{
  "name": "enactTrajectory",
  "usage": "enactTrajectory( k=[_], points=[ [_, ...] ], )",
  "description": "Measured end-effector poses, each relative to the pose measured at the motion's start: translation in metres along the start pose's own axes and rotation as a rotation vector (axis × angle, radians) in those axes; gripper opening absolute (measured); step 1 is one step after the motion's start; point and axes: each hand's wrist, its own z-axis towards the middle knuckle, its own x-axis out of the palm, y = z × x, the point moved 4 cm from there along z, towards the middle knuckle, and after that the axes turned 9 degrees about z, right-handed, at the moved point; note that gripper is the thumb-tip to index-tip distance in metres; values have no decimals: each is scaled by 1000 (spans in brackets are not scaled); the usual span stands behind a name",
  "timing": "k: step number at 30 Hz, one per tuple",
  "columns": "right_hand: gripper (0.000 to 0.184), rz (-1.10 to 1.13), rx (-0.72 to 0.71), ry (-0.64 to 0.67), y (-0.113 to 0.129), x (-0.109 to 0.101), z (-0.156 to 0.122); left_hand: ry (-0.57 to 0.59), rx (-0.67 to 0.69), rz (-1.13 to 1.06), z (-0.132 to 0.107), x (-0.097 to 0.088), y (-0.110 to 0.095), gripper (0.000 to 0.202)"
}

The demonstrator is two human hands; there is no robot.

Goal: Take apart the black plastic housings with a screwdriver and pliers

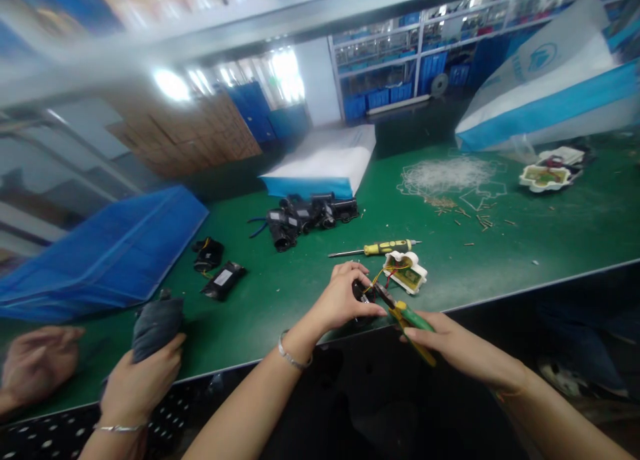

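Note:
My left hand (pixel 341 299) is closed around a small black part (pixel 361 293) at the near edge of the green table (pixel 550 233). Yellow and red wires run from that part to a white housing with a circuit board (pixel 407 272) lying just beyond. My right hand (pixel 453 343) grips green-and-yellow-handled cutters (pixel 407 317), their jaws at the wires beside the black part. A yellow-handled screwdriver (pixel 377 248) lies just past the white housing.
A co-worker's hands at the lower left hold a dark grey part (pixel 156 325). A blue bin (pixel 107 257) lies on the left. Black parts (pixel 310 217) are heaped mid-table, two more (pixel 215 267) nearer. Wire clippings (pixel 450 177), another white housing (pixel 547 173) and white-blue bags (pixel 545 93) lie farther right.

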Motion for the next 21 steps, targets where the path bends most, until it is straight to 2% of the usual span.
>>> enactTrajectory(
  k=[8,16,21],
  points=[
    [45,-145,-91,-11,5,1,4,-1,-7,-34,-1,-1,0,52],
    [35,-240,-90,-40,10,-2,3,-7,-3,-60,-1,-1,0,51],
    [39,-226,-66,-48,1,-6,6,-15,8,-67,-1,0,2,52]
  ],
)
